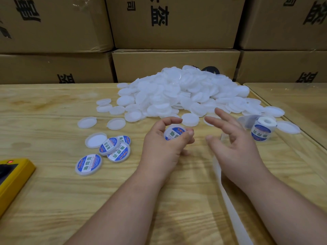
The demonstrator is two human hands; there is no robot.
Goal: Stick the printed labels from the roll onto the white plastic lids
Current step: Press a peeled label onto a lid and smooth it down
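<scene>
Backing strip (228, 200), white and bare, running along the wooden table (53, 200) from the near right edge up under the right hand. Yellow device (12, 175) with a red light, near left edge of the table.

Left hand (164, 145): fingers and thumb curled round one labelled lid (174, 133), held just above the table with the blue-and-white label facing up. Right hand (233, 138): fingers spread and relaxed, holding nothing, just right of the held lid and apart from it.

Finished lids (108, 152): four with labels, left of the left hand, two overlapping one another, one lying apart nearest the viewer. One unlabelled lid (96, 140) touches this group on its far left.

Label roll (262, 129): standing on end on the table, right of the right hand, printed labels showing on its outer wrap, a loop of liner curving off its left side.

Loose lids (116, 123): a few single ones between the hands and the heap.

Heap of white lids (182, 91): large pile, centre to right, at the far side of the table.

Cardboard boxes (177, 23): stacked behind the table, black printed characters on their faces.
</scene>
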